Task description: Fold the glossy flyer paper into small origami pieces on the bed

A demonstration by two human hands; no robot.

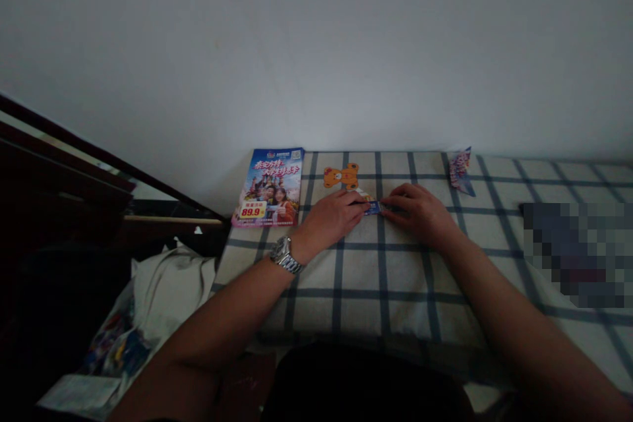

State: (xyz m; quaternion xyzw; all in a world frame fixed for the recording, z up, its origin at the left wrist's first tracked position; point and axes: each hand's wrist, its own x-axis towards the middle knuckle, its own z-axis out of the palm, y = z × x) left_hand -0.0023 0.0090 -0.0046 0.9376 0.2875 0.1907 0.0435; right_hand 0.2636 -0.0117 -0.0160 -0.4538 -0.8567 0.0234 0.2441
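My left hand (332,217), with a metal watch (285,255) on the wrist, and my right hand (418,212) meet over a small folded piece of coloured paper (373,207) on a checked cloth (386,277). Fingers of both hands are curled and pinch the paper from either side. Just beyond the hands lies an orange bear-shaped cutout (341,176). A folded printed paper piece (460,170) stands near the wall to the right.
A colourful leaflet with "89.9" on it (270,186) lies at the cloth's left edge. A pale bag and printed papers (163,290) sit lower left beside dark furniture (59,191). A blurred dark patch (576,254) lies right. A white wall rises behind.
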